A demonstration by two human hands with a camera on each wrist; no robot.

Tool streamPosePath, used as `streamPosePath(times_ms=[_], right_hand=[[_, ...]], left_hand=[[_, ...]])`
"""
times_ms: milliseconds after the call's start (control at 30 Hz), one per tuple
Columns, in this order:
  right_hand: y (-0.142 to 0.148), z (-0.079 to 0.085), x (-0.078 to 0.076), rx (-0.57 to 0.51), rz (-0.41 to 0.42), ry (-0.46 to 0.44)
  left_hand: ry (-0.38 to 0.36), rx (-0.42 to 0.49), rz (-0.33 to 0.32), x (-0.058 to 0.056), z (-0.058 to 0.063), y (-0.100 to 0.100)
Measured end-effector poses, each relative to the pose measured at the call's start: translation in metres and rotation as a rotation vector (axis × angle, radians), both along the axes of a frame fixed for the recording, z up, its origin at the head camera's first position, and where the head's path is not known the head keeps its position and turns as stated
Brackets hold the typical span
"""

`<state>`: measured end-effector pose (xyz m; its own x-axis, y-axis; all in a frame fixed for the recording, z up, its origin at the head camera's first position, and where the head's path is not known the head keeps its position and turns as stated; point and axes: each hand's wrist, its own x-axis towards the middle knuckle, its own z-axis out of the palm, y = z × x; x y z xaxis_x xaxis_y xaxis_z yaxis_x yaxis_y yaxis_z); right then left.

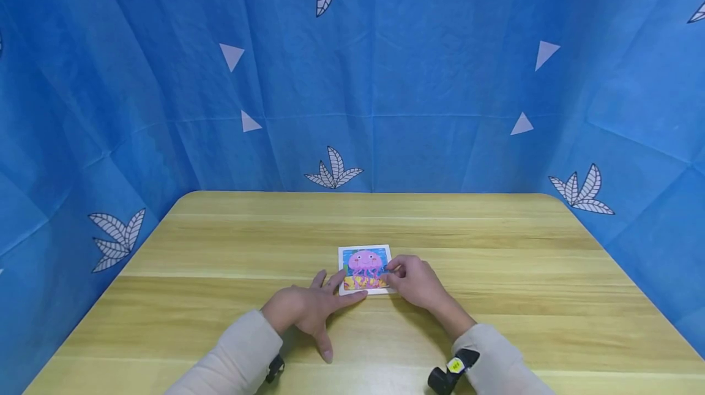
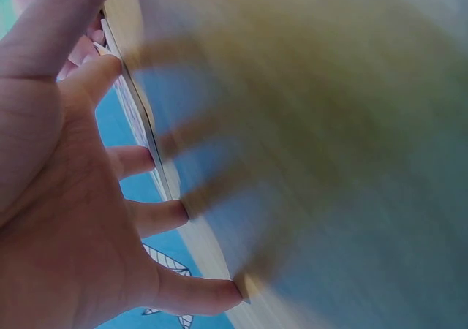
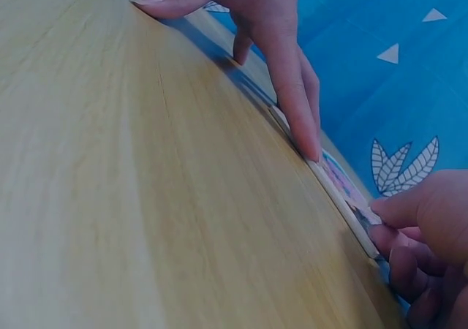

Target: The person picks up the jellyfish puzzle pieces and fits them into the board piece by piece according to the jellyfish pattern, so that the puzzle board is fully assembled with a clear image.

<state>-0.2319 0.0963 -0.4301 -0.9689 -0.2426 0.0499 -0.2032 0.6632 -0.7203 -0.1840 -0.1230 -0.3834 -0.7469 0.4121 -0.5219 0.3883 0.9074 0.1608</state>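
A small jigsaw puzzle (image 1: 365,258) with a pink jellyfish on a blue and yellow sea scene lies flat in a white frame (image 1: 340,250). My left hand (image 1: 314,307) is spread at its lower left, straight fingers resting at the frame's left and bottom edges, thumb out on the table. On the right side, thumb and forefinger of my right hand (image 1: 415,282) pinch a puzzle piece (image 3: 362,213) by the frame's lower right part. A thin pale edge of that piece tips up in the left wrist view. The pinching fingers cover most of it.
The puzzle sits on a pale wood-grain table (image 1: 248,229) with rounded far corners. Behind and beside the table hangs a blue curtain (image 1: 440,76) with white leaves and triangles. A black wrist camera (image 1: 453,372) is strapped to my right sleeve.
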Motion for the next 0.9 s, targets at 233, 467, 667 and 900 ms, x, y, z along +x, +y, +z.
streamPosePath(times_ms=[233,467,667,900], right_hand=[[-0.0017,-0.0005,-0.0025,0.017,-0.036,-0.017],[-0.0027,-0.002,-0.003,0.045,-0.055,-0.015],[-0.0021,-0.0024,-0.0037,0.039,-0.062,-0.028],[-0.0019,-0.0021,-0.0035,0.052,-0.075,-0.061]], left_hand=[[0.005,0.004,0.0,0.0004,0.0006,0.0005],[0.003,0.001,0.002,0.0005,0.0017,0.0005],[0.001,0.0,0.003,0.0002,0.0008,0.0005],[-0.006,0.005,0.006,0.0,0.0001,0.0003]])
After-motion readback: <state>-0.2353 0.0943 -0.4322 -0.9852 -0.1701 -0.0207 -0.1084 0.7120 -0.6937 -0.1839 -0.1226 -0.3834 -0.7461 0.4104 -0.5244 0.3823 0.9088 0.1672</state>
